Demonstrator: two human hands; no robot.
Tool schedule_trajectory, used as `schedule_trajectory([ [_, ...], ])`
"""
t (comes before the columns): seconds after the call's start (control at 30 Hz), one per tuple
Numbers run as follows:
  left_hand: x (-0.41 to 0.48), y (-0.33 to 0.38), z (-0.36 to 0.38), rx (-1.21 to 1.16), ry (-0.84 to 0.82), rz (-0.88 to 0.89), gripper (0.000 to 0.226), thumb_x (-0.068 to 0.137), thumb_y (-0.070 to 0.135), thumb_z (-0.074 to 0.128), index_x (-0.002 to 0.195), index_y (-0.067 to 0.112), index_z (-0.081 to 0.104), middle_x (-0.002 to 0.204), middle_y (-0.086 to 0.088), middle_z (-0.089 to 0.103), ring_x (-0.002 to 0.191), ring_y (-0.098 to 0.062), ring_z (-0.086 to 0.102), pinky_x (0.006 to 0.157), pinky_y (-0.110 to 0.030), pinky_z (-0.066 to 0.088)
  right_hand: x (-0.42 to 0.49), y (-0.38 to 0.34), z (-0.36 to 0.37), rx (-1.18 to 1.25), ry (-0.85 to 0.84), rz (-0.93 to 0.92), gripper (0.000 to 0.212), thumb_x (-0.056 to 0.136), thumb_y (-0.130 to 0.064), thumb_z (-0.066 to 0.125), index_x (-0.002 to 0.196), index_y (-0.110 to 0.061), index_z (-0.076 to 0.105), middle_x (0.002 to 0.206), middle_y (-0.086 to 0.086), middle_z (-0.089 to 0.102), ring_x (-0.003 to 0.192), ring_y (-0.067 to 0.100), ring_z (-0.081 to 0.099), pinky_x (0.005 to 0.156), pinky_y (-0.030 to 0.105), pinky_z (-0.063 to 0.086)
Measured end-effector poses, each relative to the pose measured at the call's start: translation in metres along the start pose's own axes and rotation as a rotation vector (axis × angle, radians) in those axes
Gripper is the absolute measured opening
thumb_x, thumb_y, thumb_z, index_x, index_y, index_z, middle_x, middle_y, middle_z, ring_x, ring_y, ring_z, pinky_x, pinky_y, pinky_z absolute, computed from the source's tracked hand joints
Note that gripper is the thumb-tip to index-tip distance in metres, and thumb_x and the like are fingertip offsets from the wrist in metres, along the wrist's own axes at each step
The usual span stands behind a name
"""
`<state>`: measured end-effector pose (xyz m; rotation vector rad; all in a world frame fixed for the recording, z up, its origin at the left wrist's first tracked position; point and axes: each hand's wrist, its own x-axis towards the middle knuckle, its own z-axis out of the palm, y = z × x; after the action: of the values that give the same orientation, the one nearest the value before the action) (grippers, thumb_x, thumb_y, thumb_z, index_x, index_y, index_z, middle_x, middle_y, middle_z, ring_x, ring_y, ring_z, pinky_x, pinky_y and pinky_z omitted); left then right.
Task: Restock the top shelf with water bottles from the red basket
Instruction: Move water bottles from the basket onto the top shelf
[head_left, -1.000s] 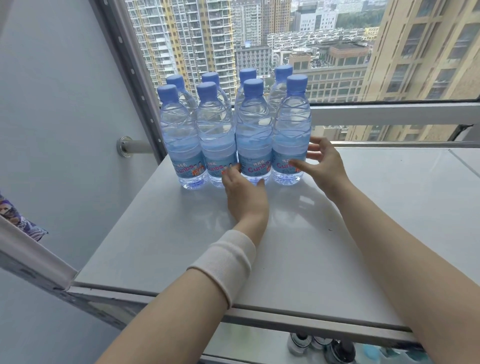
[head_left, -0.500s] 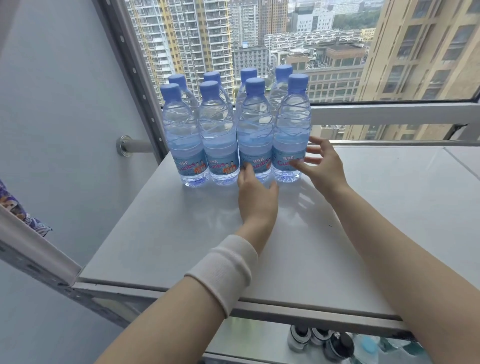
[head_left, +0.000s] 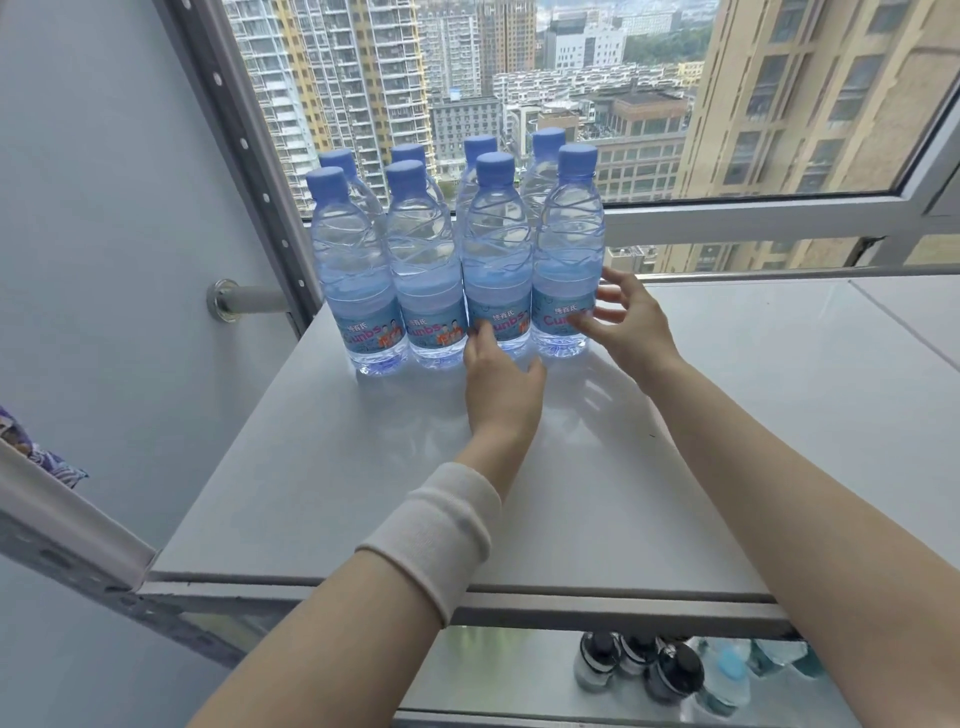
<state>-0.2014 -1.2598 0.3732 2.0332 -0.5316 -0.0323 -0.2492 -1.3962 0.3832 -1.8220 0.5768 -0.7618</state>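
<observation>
Several clear water bottles (head_left: 426, 270) with blue caps and blue labels stand upright in two rows at the back left of the white top shelf (head_left: 363, 483). My left hand (head_left: 501, 387) reaches to the base of the third front bottle (head_left: 497, 260), fingertips touching its label, fingers fairly straight. My right hand (head_left: 626, 325) is spread beside the rightmost front bottle (head_left: 569, 249), thumb and fingertips at its label, fingers relaxed, holding nothing. The red basket is out of view.
A window frame (head_left: 753, 218) and grey upright post (head_left: 244, 156) stand behind the bottles. The shelf extends wide to the right. On a lower shelf sit dark-capped bottles (head_left: 670, 670). A grey wall is at the left.
My left hand slid forward from the shelf surface to the third bottle's label. My right hand stayed beside the rightmost bottle. The bottles stand slightly tighter together.
</observation>
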Motion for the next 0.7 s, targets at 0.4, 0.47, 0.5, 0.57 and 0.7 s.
schedule_trajectory([
  [0.4,-0.087,0.011,-0.027,0.371,-0.114,0.120,0.064,0.091,0.025,0.049,0.147,0.010,0.020,0.156,-0.009,0.020,0.143,-0.024,0.019,0.113,-0.041,0.019,-0.096,-0.011,-0.050,-0.567,-0.063,-0.065,0.070,0.087,-0.029,0.061,0.144,-0.006,0.027,0.147,0.010,0.037,0.136,0.022,0.034,0.109,0.028,0.025],
  [0.47,-0.114,0.012,-0.028,0.430,-0.101,0.139,0.062,0.092,0.028,0.049,0.146,0.010,0.023,0.154,-0.010,0.023,0.142,-0.026,0.021,0.114,-0.042,0.019,-0.127,-0.010,-0.068,-0.643,-0.080,-0.095,0.067,0.089,-0.031,0.058,0.144,-0.008,0.027,0.147,0.009,0.037,0.136,0.022,0.033,0.109,0.030,0.026],
  [0.5,-0.129,0.013,-0.028,0.456,-0.093,0.148,0.061,0.092,0.029,0.049,0.145,0.010,0.025,0.153,-0.010,0.026,0.141,-0.027,0.024,0.114,-0.043,0.019,-0.143,-0.008,-0.076,-0.666,-0.089,-0.109,0.066,0.090,-0.032,0.056,0.144,-0.009,0.027,0.146,0.008,0.037,0.136,0.022,0.033,0.109,0.031,0.027],
  [0.57,-0.165,0.012,-0.026,0.501,-0.087,0.168,0.059,0.092,0.028,0.048,0.144,0.011,0.027,0.153,-0.010,0.027,0.141,-0.027,0.024,0.115,-0.044,0.018,-0.178,-0.003,-0.095,-0.709,-0.118,-0.146,0.064,0.091,-0.032,0.054,0.145,-0.010,0.027,0.147,0.008,0.037,0.137,0.024,0.032,0.109,0.033,0.028],
  [0.7,-0.238,0.012,-0.020,0.537,-0.123,0.230,0.061,0.093,0.029,0.047,0.146,0.012,0.023,0.156,-0.008,0.018,0.145,-0.024,0.013,0.116,-0.042,0.009,-0.252,0.010,-0.131,-0.806,-0.161,-0.205,0.063,0.091,-0.029,0.055,0.144,-0.008,0.028,0.149,0.011,0.034,0.142,0.029,0.021,0.116,0.039,0.020],
])
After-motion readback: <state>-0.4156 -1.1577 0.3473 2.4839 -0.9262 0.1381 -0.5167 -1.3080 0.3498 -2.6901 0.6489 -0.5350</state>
